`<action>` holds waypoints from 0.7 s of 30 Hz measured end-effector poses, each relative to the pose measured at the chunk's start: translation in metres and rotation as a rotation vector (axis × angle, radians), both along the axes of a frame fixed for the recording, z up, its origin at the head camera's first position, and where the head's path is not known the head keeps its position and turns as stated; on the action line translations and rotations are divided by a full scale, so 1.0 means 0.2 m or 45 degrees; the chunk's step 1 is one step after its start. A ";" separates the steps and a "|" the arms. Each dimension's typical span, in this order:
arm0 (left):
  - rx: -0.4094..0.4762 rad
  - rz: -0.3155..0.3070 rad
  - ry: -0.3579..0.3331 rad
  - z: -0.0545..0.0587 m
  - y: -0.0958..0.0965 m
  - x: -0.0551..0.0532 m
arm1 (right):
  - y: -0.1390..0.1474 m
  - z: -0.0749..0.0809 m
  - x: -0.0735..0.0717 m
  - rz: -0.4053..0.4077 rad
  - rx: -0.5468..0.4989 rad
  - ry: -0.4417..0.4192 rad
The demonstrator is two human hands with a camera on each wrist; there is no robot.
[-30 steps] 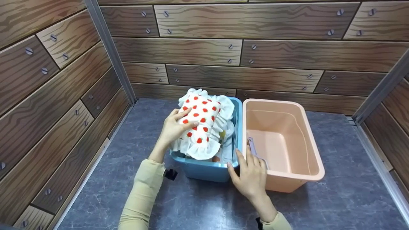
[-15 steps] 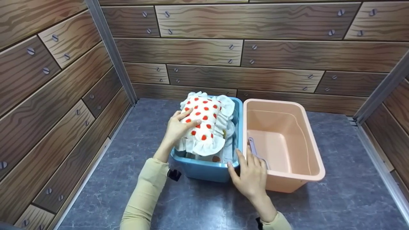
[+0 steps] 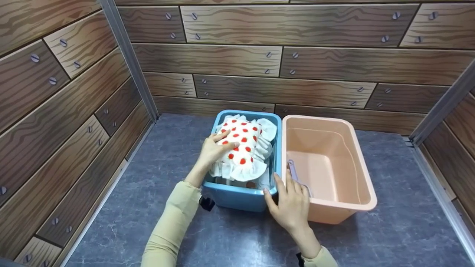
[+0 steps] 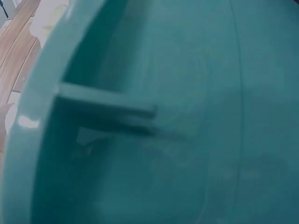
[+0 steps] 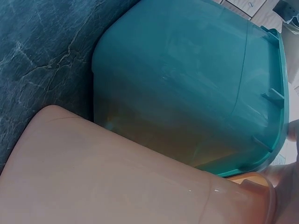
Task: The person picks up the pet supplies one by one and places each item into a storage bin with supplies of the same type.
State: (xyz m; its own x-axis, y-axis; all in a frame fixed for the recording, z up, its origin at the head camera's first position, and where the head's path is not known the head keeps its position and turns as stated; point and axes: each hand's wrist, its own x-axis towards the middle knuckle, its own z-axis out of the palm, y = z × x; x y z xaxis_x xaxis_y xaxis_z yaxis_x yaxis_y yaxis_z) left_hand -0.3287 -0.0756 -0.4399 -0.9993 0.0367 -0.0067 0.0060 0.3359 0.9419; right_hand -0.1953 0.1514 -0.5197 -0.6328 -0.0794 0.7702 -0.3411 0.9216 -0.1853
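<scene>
A white cushion (image 3: 241, 139) with red strawberries and a ruffled edge lies on pale cloth things in the blue bin (image 3: 245, 191). My left hand (image 3: 213, 150) holds its left side, thumb and index finger on top; the other fingers are mostly hidden. My right hand (image 3: 291, 204) rests where the two bins meet, thumb at the blue rim and fingers over the peach bin's (image 3: 365, 178) near left corner. In the right wrist view, part of that hand (image 5: 287, 179) shows by the rims. The left wrist view shows the blue bin's outer wall (image 4: 187, 163), with no hand visible.
Inside the peach bin, a lavender bar (image 3: 292, 170) with a hole in its end leans by the left wall, partly hidden by my right fingers. Both bins stand side by side on a dark marbled floor (image 3: 148, 178). Wood-print walls (image 3: 237, 59) enclose the left, back and right.
My left hand has moved right and the cushion has shifted right and lower, inside the blue bin's rim. The bin's left and back rim now shows. My right hand stays put.
</scene>
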 end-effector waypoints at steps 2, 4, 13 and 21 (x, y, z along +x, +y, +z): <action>0.002 -0.002 -0.007 -0.01 0.01 -0.01 | 0.00 0.00 0.00 -0.002 -0.002 -0.005; 0.004 -0.002 -0.019 -0.01 0.01 -0.01 | 0.00 0.00 0.00 -0.004 -0.002 -0.008; 0.074 -0.015 -0.039 -0.04 0.03 -0.02 | 0.00 0.00 0.00 -0.009 0.006 -0.003; 0.057 -0.013 -0.056 -0.04 0.04 -0.03 | 0.00 0.00 0.00 -0.013 0.014 0.012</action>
State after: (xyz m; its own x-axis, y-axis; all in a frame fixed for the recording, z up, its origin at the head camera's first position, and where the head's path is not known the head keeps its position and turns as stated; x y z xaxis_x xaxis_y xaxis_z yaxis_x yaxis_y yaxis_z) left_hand -0.3356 -0.0679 -0.4488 -0.9976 0.0480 -0.0490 -0.0328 0.2938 0.9553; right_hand -0.1957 0.1513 -0.5197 -0.6264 -0.0814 0.7753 -0.3336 0.9268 -0.1722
